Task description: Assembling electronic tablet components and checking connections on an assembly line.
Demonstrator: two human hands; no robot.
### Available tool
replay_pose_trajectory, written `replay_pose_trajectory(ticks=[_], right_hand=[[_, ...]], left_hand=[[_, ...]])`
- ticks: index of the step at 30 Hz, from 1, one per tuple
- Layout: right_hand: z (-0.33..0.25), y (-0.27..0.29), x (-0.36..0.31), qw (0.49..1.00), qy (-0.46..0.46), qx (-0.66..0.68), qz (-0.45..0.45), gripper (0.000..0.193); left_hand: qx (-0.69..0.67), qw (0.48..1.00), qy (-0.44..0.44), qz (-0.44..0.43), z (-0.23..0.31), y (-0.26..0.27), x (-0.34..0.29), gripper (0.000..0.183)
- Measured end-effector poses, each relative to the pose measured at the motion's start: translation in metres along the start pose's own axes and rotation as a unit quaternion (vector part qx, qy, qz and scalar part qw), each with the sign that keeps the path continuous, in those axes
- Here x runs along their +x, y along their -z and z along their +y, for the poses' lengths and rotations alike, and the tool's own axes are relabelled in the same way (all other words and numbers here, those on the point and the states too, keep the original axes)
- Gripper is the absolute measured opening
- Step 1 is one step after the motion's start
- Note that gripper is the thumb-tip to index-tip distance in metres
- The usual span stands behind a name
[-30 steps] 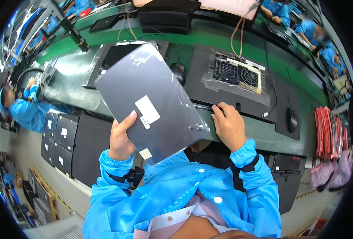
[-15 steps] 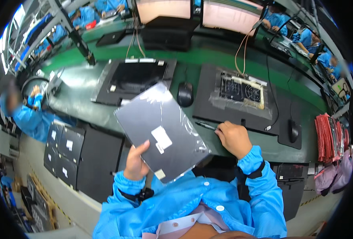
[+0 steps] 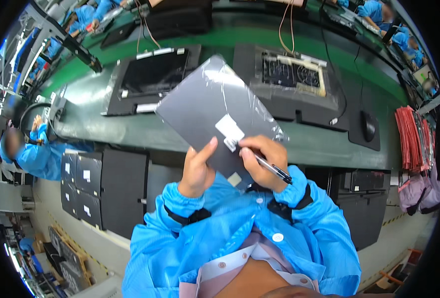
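A thin dark grey panel (image 3: 200, 107) in clear plastic film is held tilted in front of me, its far corner pointing away. My left hand (image 3: 197, 172) grips its near left edge, thumb on top and the other fingers partly hidden. White labels (image 3: 229, 127) sit around the panel's middle, and a pale square sticker (image 3: 235, 179) is by the near corner. Closed around a pen (image 3: 276, 170), my right hand (image 3: 265, 160) is over the panel beside the smaller label. The pen's tip end is at that label; whether it touches cannot be made out.
Beyond the panel, the green bench (image 3: 150, 130) carries a dark screen unit (image 3: 155, 72), a keyboard assembly (image 3: 293, 72) and a mouse (image 3: 367, 125). Labelled dark panels (image 3: 88, 171) lie at left, near a co-worker in blue (image 3: 43, 156). Red packets (image 3: 412, 139) hang at right.
My right hand has lifted the pen off the bench and brought it over the panel's label. The panel has come in toward my right hand, still in my left. The view has tilted downward.
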State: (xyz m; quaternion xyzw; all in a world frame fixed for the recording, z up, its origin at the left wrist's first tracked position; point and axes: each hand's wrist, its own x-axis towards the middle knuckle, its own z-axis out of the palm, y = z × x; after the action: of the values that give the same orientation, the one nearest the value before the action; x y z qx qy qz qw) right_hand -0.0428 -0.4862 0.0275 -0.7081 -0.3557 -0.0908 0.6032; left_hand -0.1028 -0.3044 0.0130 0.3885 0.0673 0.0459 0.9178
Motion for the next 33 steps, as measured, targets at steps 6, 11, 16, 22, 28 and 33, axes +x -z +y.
replay_pose_trajectory(ticks=[6, 11, 16, 22, 28, 33], right_hand=[[0.01, -0.001, -0.001, 0.998, 0.038, -0.049, 0.02, 0.019], [0.007, -0.005, -0.005, 0.998, 0.037, -0.047, 0.011, 0.018], [0.007, -0.01, -0.005, 0.998, 0.024, -0.051, 0.02, 0.017], [0.015, -0.01, -0.01, 0.989, -0.1, 0.113, 0.011, 0.024], [0.009, 0.031, 0.005, 0.937, -0.055, -0.343, -0.023, 0.014], [0.035, 0.058, -0.01, 0.893, -0.061, -0.443, -0.041, 0.025]], left_hand=[[0.012, 1.0, -0.01, 0.016, -0.01, -0.004, 0.003, 0.032], [0.014, 1.0, 0.002, 0.023, -0.012, 0.0, -0.004, 0.032], [0.014, 1.0, 0.002, 0.015, -0.012, 0.002, -0.005, 0.031], [-0.008, 1.0, 0.004, 0.006, 0.001, 0.006, -0.009, 0.033], [-0.018, 0.982, -0.093, 0.165, 0.047, 0.069, -0.073, 0.043], [-0.055, 0.94, -0.159, 0.296, 0.079, 0.151, -0.143, 0.046]])
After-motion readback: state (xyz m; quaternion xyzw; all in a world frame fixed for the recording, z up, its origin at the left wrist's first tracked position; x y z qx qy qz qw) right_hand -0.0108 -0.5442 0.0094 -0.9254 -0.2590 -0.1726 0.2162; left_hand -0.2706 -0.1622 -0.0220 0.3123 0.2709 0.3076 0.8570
